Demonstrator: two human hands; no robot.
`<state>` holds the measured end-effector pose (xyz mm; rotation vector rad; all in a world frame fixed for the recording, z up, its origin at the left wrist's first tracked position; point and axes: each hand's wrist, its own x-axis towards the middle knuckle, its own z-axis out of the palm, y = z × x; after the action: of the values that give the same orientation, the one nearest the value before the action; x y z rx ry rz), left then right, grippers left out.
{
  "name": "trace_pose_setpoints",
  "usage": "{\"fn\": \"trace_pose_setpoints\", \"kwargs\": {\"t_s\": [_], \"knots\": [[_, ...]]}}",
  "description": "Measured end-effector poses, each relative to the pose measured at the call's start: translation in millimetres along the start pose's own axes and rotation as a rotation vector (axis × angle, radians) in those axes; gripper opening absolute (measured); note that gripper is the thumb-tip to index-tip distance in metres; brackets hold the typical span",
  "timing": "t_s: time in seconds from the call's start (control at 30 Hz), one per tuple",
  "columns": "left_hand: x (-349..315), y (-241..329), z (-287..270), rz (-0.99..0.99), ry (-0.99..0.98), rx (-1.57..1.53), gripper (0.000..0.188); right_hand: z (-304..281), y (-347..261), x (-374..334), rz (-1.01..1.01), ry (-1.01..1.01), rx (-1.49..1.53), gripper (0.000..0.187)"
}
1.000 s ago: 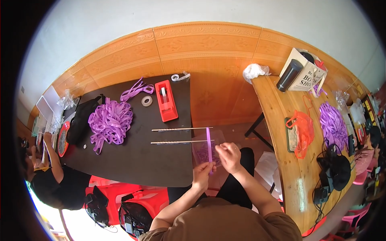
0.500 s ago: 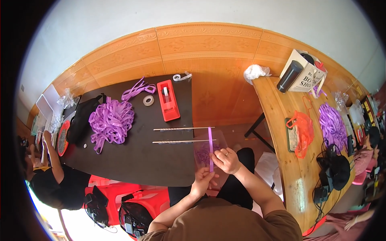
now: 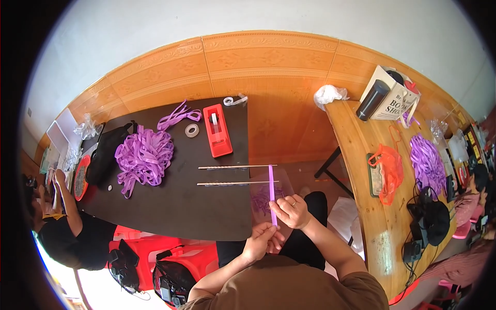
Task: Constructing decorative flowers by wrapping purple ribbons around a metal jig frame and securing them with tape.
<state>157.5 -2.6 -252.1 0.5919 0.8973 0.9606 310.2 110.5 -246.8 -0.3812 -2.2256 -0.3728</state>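
A strip of purple ribbon [image 3: 272,188] runs from the far thin rod [image 3: 237,166] across the near thin rod [image 3: 237,183] and down toward me. Both rods lie parallel on the dark table and stick out past its right edge. My left hand [image 3: 262,241] pinches the lower end of the ribbon. Just above it, my right hand [image 3: 291,211], with a ring on one finger, closes on the ribbon's right side. Below the ribbon, a clear plastic container [image 3: 287,182] holds small purple pieces, partly hidden by my hands.
On the dark table [image 3: 186,206] lie a purple ribbon heap [image 3: 144,155], a red tape dispenser [image 3: 217,131] and a tape roll [image 3: 191,130]. A wooden table [image 3: 356,139] at right bears a black bottle [image 3: 373,99], an orange bag [image 3: 388,173] and more ribbon [image 3: 428,163]. Another person [image 3: 72,240] sits at left.
Both my hands have shifted slightly toward me, still on the ribbon. The rods and table items keep their places apart from a small shift of the whole view.
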Motion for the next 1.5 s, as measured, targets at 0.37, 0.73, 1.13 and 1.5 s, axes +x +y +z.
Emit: {"fn": "trace_pose_setpoints", "kwargs": {"t_s": [0.37, 0.73, 1.13, 1.5], "knots": [[8.7, -8.3, -5.0, 0.1, 0.004, -0.126, 0.022, -11.8, 0.5, 32.4, 0.16, 0.079, 0.153, 0.032], [91.8, 7.3, 7.4, 0.311, 0.34, -0.039, 0.023, 22.6, 98.1, 77.9, 1.051, -0.272, 1.117, 0.019], [140.9, 39.0, 16.2, 0.677, 0.49, -0.033, 0.027, 54.7, 116.2, 53.4, 1.525, -0.247, 1.552, 0.012], [159.9, 46.8, 17.0, 0.885, 0.372, -0.044, 0.012, 80.4, 95.8, 2.5, 1.837, -0.149, 1.942, 0.013]]}}
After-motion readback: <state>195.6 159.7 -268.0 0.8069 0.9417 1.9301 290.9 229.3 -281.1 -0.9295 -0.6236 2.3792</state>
